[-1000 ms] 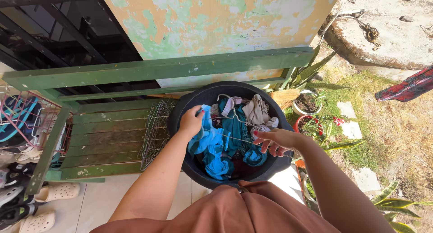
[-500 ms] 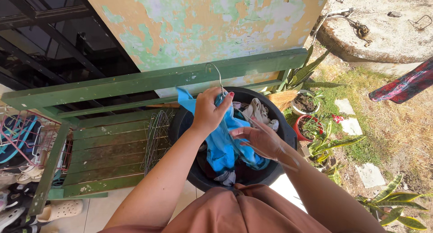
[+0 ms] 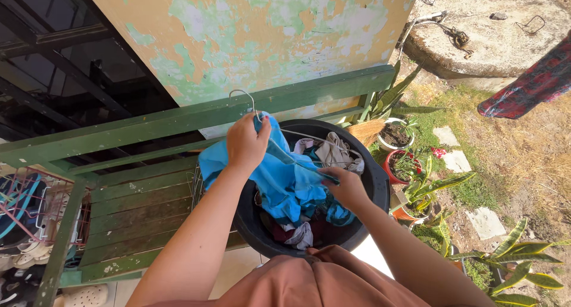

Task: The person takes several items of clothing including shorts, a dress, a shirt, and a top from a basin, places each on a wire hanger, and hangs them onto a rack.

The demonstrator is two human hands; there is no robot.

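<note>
A bright blue garment (image 3: 279, 179) hangs above a black round tub (image 3: 372, 194) full of laundry. My left hand (image 3: 247, 142) grips the garment's top together with the neck of a thin wire hanger (image 3: 241, 96), whose hook sticks up above my fist. My right hand (image 3: 345, 188) holds the hanger's lower wire and the garment's other side, just over the tub. Beige, pink and dark clothes (image 3: 333, 149) lie in the tub behind the garment.
The tub rests on a green wooden bench (image 3: 137, 200) against a peeling wall. Spare wire hangers (image 3: 193, 182) lean beside the tub. A shoe rack (image 3: 30, 218) stands at the left, potted plants (image 3: 410, 164) at the right, a concrete slab (image 3: 493, 39) beyond.
Both hands lifted the blue garment and hanger out of the tub and shifted left; the hanger hook now stands above my left fist and the cloth is spread wider.
</note>
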